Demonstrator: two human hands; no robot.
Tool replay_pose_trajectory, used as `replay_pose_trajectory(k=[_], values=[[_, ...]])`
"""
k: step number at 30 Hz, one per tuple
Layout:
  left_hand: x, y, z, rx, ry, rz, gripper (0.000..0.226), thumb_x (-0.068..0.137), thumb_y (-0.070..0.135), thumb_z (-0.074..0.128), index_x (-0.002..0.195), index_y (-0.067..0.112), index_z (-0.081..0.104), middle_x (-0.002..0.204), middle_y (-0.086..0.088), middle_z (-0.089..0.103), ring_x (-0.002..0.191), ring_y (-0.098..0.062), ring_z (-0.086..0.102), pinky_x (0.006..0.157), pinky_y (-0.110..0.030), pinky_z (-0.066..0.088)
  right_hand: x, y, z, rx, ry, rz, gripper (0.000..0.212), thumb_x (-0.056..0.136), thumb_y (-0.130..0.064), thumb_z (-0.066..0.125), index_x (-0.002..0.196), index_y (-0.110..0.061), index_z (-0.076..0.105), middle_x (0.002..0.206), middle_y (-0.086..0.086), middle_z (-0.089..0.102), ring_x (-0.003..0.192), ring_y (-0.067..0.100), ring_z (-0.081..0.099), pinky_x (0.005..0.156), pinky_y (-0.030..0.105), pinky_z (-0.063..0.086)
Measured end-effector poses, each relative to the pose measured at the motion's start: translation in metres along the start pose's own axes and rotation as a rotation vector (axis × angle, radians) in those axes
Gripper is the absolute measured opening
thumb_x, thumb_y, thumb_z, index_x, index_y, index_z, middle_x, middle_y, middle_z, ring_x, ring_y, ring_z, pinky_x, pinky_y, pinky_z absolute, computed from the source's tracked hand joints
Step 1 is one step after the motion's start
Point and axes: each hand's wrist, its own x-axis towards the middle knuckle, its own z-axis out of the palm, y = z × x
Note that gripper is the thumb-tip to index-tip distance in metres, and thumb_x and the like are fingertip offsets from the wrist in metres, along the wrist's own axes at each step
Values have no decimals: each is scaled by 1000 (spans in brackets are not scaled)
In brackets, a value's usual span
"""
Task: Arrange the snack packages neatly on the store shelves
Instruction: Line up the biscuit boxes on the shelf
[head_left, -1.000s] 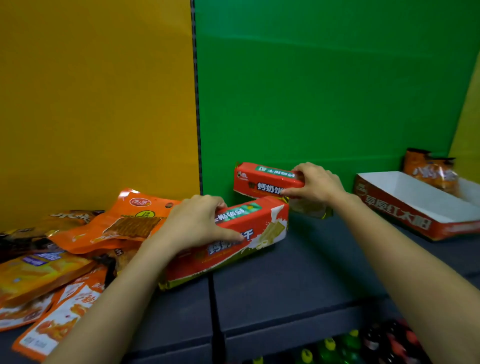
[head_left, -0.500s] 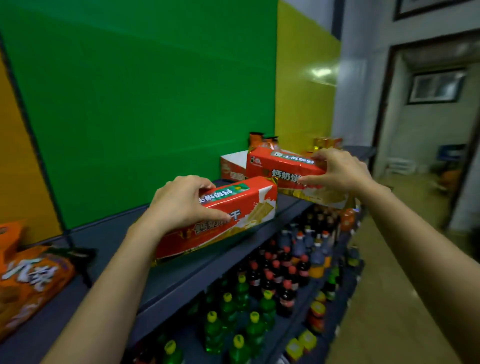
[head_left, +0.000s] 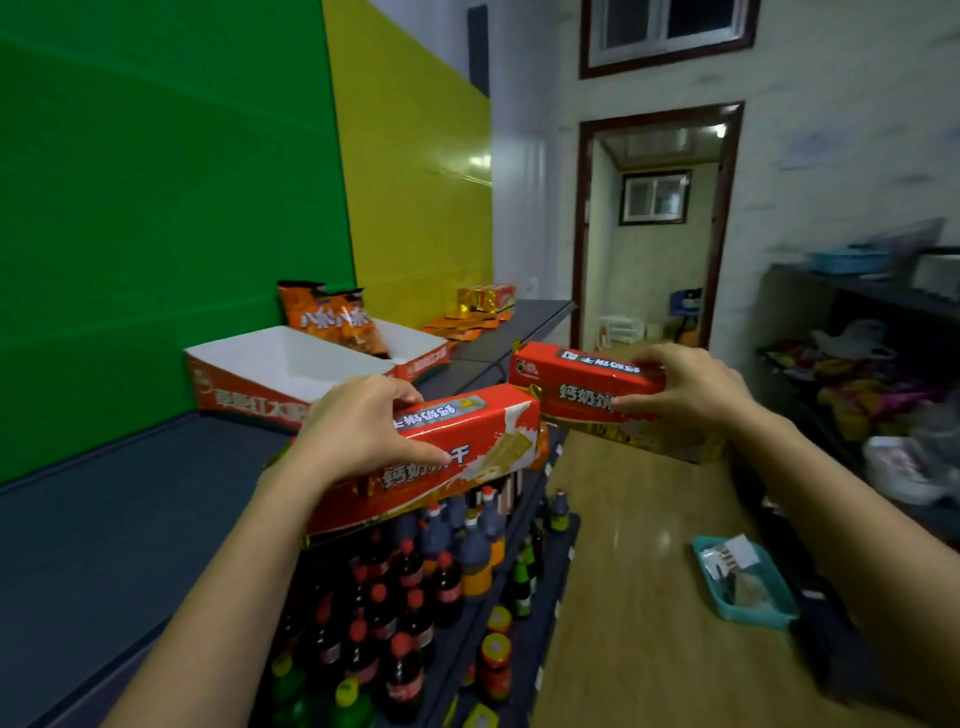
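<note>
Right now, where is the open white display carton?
In the head view, the white display carton sits on the top shelf, left of centre, against the green panel.

Two biscuit packages are being held before the shelf (head_left: 130, 519): the left package (head_left: 467, 457) over bottles (head_left: 415, 587), the right package (head_left: 576, 389) beyond; an open box (head_left: 249, 384) is lying behind.

Biscuit pkg in left hand (head_left: 457, 457): red w/ white lettering, gold ends. Pkg in right hand (head_left: 582, 384): same red/white/gold. Shelf top (head_left: 130, 519): dark grey-blue. Display box (head_left: 280, 369) at back edge: white inside, red outside w/ white characters. Chip bags (head_left: 332, 317): orange. Back panels: green (head_left: 156, 208), yellow (head_left: 415, 182).
</note>
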Motion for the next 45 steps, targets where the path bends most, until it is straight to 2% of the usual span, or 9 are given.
replay_pose_trajectory(k=[5, 9, 14, 24, 28, 32, 35, 38, 45], values=[[100, 40, 46, -26, 25, 13, 74, 53, 63, 76, 116, 26, 62, 114, 4, 66, 95, -16, 62, 77, -29, 49, 76, 75, -4, -4, -3, 18, 65, 70, -55, 70, 125, -25, 52, 118, -3, 62, 101, 13, 61, 80, 28, 51], [180, 66, 83, -64, 37, 23, 77, 51, 64, 76, 116, 24, 63, 115, 3, 66, 98, -17, 62, 84, -34, 51, 137, 127, 0, -11, 19, 35, 64, 71, -55, 70, 124, -25, 51, 118, -3, 61, 101, 13, 60, 78, 27, 49], [280, 91, 124, -72, 11, 41, 80, 46, 69, 74, 113, 26, 64, 111, 5, 68, 95, -16, 63, 84, -39, 53, 207, 184, 17, -1, 23, 64, 63, 72, -53, 71, 124, -24, 52, 118, -2, 61, 97, 11, 57, 79, 28, 49], [481, 112, 202, -30, 51, 16, 78, 54, 63, 75, 119, 24, 59, 118, 4, 64, 104, -17, 60, 81, -33, 47, 375, 286, 79, 21, 25, 114, 62, 73, -50, 70, 124, -21, 51, 119, 1, 62, 98, 13, 58, 77, 27, 49], [562, 118, 223, -11, 72, 3, 76, 55, 64, 74, 118, 25, 60, 117, 4, 65, 101, -16, 61, 74, -28, 43, 455, 320, 96, 24, 38, 121, 64, 72, -51, 71, 125, -21, 52, 120, 2, 62, 103, 18, 61, 78, 29, 50], [635, 126, 239, -7, 86, -37, 79, 58, 61, 75, 123, 21, 57, 123, 1, 62, 106, -17, 60, 78, -31, 45, 528, 351, 106, 47, 40, 116, 65, 72, -50, 71, 126, -20, 52, 119, 2, 63, 104, 18, 62, 75, 28, 48], [682, 134, 253, 17, 94, -62, 82, 58, 61, 75, 126, 20, 55, 126, 1, 61, 109, -19, 59, 83, -33, 47, 578, 376, 115, 39, 50, 96, 66, 70, -52, 71, 125, -19, 52, 118, 3, 63, 104, 20, 62, 79, 32, 51], [728, 141, 270, 40, 101, -92, 80, 59, 60, 75, 126, 20, 55, 126, 2, 61, 109, -18, 59, 83, -33, 47, 627, 402, 127, 63, 48, 78, 66, 71, -50, 71, 125, -18, 52, 119, 5, 63, 104, 21, 62, 84, 37, 54], [830, 162, 314, 67, 159, -206, 82, 55, 64, 74, 123, 21, 57, 124, 0, 62, 108, -20, 60, 86, -37, 49, 743, 467, 147, 88, 53, -21, 67, 72, -45, 73, 129, -17, 50, 121, 6, 62, 106, 23, 61, 85, 35, 49]])
